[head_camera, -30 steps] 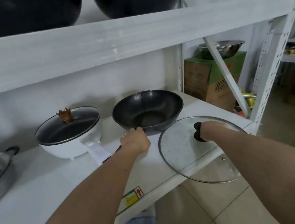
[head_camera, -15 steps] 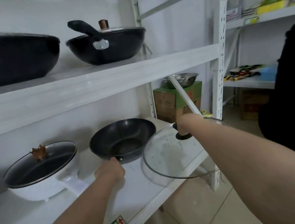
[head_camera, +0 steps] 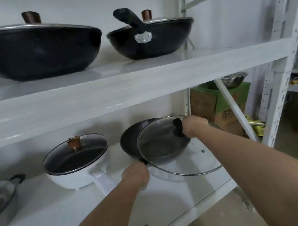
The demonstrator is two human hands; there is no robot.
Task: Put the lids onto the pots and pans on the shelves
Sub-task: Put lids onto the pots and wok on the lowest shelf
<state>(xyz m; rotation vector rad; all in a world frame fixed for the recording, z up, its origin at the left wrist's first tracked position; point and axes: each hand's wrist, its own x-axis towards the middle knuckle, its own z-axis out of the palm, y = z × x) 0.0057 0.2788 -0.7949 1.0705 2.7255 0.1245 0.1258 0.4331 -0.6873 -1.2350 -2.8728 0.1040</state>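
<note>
Glass lid (head_camera: 179, 158) tilted over black wok (head_camera: 129, 144)

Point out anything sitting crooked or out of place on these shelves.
Only the glass lid: the right hand holds it tilted, half over the black wok, not seated. Other lids sit flat.

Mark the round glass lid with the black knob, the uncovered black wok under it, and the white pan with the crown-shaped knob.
Round glass lid with black knob (head_camera: 195, 162): head view, on its clear glass near the front rim.
Uncovered black wok (head_camera: 129, 142): head view, on its exposed left inner wall.
White pan with crown-knobbed lid (head_camera: 71, 178): head view, on its white side wall.
</note>
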